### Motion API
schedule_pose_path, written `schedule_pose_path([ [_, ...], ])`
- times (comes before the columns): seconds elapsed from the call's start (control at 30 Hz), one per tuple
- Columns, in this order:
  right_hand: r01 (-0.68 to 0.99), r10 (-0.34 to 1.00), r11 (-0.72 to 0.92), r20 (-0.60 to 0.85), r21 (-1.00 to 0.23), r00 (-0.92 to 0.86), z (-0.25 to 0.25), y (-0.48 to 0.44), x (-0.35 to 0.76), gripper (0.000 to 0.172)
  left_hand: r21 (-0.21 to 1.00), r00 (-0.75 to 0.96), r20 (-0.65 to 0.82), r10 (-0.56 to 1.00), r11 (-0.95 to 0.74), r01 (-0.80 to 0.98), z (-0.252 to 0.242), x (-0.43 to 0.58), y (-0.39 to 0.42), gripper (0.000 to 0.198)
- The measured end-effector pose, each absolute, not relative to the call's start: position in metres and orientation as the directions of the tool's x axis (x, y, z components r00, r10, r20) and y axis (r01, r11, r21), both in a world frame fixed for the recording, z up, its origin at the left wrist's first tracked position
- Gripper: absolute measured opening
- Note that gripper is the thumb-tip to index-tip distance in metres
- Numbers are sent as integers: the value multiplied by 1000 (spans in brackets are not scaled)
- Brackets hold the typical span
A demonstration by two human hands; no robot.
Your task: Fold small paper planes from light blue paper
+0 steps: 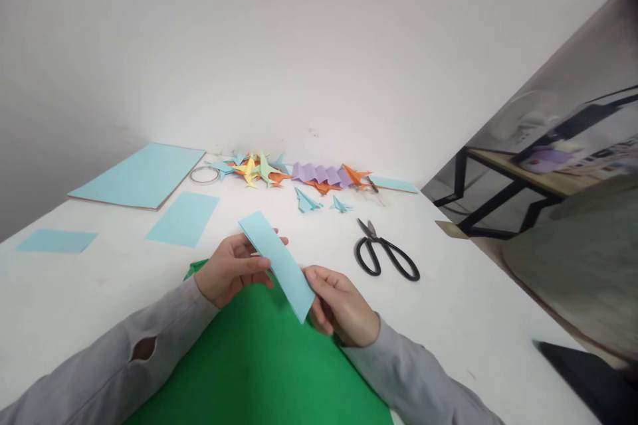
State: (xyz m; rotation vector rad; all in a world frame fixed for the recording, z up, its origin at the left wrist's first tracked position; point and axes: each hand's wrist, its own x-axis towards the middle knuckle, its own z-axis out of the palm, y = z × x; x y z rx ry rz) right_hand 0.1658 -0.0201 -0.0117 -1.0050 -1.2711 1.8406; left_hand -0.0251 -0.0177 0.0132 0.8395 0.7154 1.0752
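Observation:
Between my hands is a folded strip of light blue paper (280, 265), tilted with its upper end to the left. My left hand (234, 269) pinches the strip's left edge, thumb on top and fingers behind it. At the lower right edge, my right hand (343, 302) grips it between thumb and curled fingers. Below the strip lies a green sheet (259, 365), partly covered by my forearms. Black-handled scissors (381, 252) rest on the table to the right of my right hand, blades slightly apart.
A stack of blue paper (142, 176) lies at the back left, with a blue rectangle (183, 219) and a smaller blue piece (57, 241) in front. Folded paper figures (259, 169) and a pleated purple paper (321, 174) line the wall. A dark object (583, 378) sits at the right edge.

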Motion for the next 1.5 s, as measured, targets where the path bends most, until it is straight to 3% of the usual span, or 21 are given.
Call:
schedule_pose_path([
  [0.1,115,937,-41,-78,-993,-340,-9,-22,167,37,869,341,-100,935,249,-427,11,-26,-17,50],
  [0.2,104,946,89,52,-991,-319,-6,-25,166,35,870,400,-104,910,278,-407,10,-26,-18,53],
  [0.3,-9,917,-25,-19,-1000,-399,-7,-28,163,42,871,489,-98,867,313,-380,9,-24,-19,47],
  [0.5,46,918,-128,-136,-991,-373,-6,-31,160,31,904,482,-100,870,282,-322,6,-20,-18,23],
  [0.77,81,929,-145,-164,-986,-333,-8,-29,161,40,906,480,-147,865,313,-286,6,-18,-18,24],
  [1.03,-167,833,-413,-297,-895,-468,-7,-31,154,44,841,544,-58,837,334,-425,8,-18,-23,31],
  [1.3,-136,819,-389,-274,-911,-504,-10,-34,154,44,850,531,-71,844,330,-410,7,-16,-24,27],
  [1.5,-251,869,-342,-204,-906,-450,-10,-33,154,39,873,496,-119,860,329,-360,8,-16,-23,19],
])
